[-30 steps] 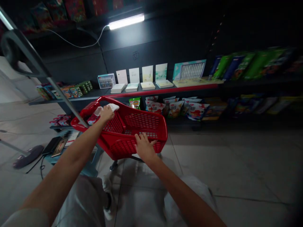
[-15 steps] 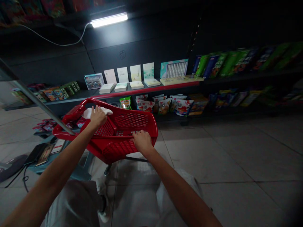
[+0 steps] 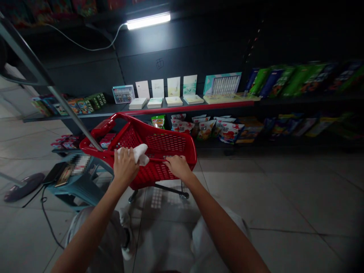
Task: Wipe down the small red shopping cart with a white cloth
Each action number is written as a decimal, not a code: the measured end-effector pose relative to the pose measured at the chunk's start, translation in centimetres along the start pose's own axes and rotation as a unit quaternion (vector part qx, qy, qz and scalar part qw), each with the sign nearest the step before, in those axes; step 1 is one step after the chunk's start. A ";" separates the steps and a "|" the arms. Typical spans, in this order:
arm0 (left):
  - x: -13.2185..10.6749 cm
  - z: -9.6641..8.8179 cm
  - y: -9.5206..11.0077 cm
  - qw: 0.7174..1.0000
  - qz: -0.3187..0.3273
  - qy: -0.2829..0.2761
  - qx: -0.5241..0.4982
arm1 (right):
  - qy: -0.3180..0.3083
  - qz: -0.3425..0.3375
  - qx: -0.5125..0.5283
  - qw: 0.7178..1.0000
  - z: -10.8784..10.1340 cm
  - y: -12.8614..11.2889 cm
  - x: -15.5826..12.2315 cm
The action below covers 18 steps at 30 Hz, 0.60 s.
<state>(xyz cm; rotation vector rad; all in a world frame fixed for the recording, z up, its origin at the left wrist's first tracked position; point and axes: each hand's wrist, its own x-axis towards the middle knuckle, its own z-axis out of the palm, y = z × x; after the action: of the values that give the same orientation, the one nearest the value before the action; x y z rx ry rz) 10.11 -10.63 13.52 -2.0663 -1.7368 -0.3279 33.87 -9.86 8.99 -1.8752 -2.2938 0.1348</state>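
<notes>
A red plastic shopping cart stands in front of me, its handle end to the left. My left hand is closed on a white cloth and presses it at the cart's near rim, left of the middle. Part of the cloth hangs over the rim into the basket. Further right along that rim, my right hand grips the edge with its fingers curled over it. The basket's perforated far wall shows behind both hands.
Behind the cart runs a dark shelf with books, boxes and bagged snacks. A blue-grey stool with flat items on it stands at left. A metal pole slants across the cart's handle end. A cable lies on the floor.
My left hand has moved with the cloth from the handle end down to the near rim, closer to my right hand. My right hand still holds the rim. The view has shifted slightly left.
</notes>
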 end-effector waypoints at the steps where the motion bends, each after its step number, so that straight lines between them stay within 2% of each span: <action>1: -0.2 0.7 -0.2 1.000 0.006 -0.008 0.003 | -0.009 -0.005 0.002 1.000 0.1 0.1 0.2; 4: -0.4 1.8 -0.8 0.998 0.053 -0.019 -0.004 | -0.013 -0.015 0.003 1.000 0.3 0.2 0.7; 8: 0.6 1.5 -2.0 0.991 0.107 -0.064 -0.041 | -0.002 -0.027 0.003 1.000 0.4 0.2 0.9; 10: 2.1 0.4 -2.9 0.993 0.065 -0.078 -0.068 | 0.000 -0.026 0.003 1.000 0.4 0.2 0.9; 11: 3.0 -0.3 -3.4 0.994 0.014 -0.070 -0.083 | -0.001 -0.025 0.003 1.000 0.3 0.3 1.0; 13: 4.7 -2.2 -4.5 0.987 -0.114 0.003 -0.110 | -0.007 -0.027 0.005 1.000 0.2 0.4 1.0; 15: 5.8 -4.1 -5.1 0.969 -0.182 0.119 -0.119 | -0.010 -0.027 0.004 1.000 0.2 0.4 1.1; 17: 6.0 -5.1 -5.2 0.962 -0.170 0.185 -0.109 | -0.012 -0.022 0.001 1.000 0.1 0.4 1.1; 18: 5.8 -5.2 -5.0 0.967 -0.141 0.187 -0.100 | -0.013 -0.019 -0.001 1.000 0.1 0.3 1.1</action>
<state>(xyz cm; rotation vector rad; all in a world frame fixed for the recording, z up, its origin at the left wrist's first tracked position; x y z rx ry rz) 6.79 -7.26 21.47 -1.7317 -1.8114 -0.9511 33.93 -8.73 8.88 -1.8416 -2.3454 0.1526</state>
